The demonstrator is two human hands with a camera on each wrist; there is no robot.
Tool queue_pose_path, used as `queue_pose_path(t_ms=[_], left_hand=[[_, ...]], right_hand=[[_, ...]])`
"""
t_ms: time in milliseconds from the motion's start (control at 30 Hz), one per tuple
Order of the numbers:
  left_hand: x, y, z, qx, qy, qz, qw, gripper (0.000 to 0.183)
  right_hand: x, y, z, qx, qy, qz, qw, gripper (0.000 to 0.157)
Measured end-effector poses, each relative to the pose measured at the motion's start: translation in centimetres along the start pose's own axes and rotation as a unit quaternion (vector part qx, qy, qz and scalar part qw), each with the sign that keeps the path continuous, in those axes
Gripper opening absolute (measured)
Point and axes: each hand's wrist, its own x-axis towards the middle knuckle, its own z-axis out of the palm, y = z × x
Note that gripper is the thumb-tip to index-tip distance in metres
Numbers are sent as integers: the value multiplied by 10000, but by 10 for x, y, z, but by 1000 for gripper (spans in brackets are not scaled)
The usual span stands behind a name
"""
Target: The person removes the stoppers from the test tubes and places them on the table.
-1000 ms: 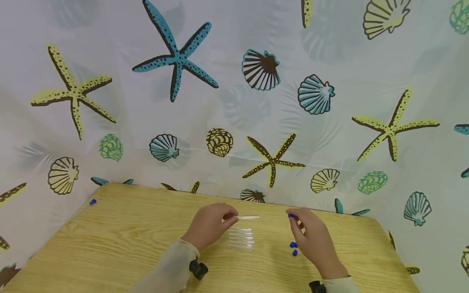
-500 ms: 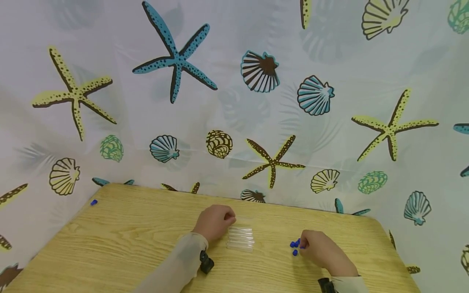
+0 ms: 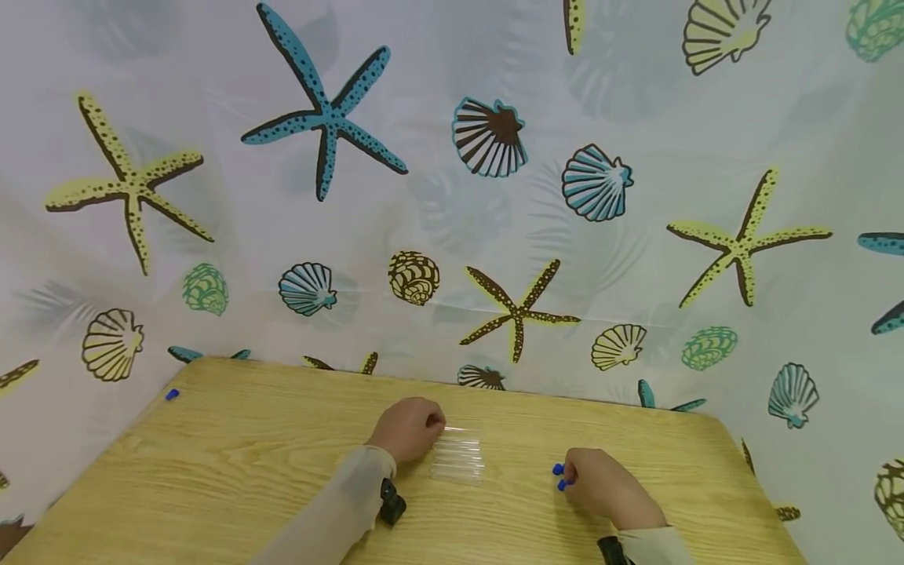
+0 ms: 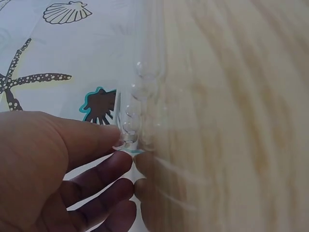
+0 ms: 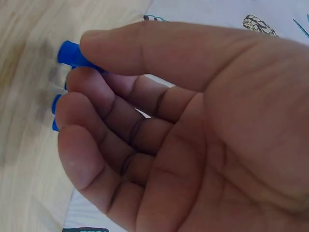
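Several clear test tubes [image 3: 457,463] lie side by side on the wooden table, just right of my left hand [image 3: 406,430]. The left thumb and fingers pinch the rim end of one test tube [image 4: 129,137] at the far side of the row. My right hand [image 3: 603,485] is low over the small blue caps [image 3: 559,469] to the right of the tubes. Between its thumb and index finger it pinches one blue cap [image 5: 70,52]; the other fingers are curled. More blue caps [image 5: 56,105] show behind those fingers, partly hidden.
A single blue cap [image 3: 172,394] lies at the table's far left corner. Along the back of the wooden table [image 3: 282,424] hangs a white curtain [image 3: 438,204] with starfish and shells printed on it. Bare wood separates the tubes from the caps.
My right hand has come down from beyond the caps, where it held a blue cap, to the caps on the table. The left hand has lowered its tube slightly, close to the row.
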Motion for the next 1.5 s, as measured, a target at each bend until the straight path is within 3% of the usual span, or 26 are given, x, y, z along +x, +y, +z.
queue_pose_path(t_ms=[533, 767, 1167, 1500], left_hand=[[-4, -2, -6, -96, -350, 289, 9989, 12], [-3, -2, -9, -81, -380, 450, 9982, 11], [4, -5, -8, -105, -432, 403, 9982, 24], [9, -7, -5, -150, -448, 266, 9985, 20]], right_hand=[[-1, -2, 8, -91, 205, 233, 9995, 15], [2, -7, 11, -84, 344, -246, 9991, 17], [9, -4, 17, -319, 278, -282, 9987, 19], [6, -7, 0, 59, 31, -150, 9999, 10]])
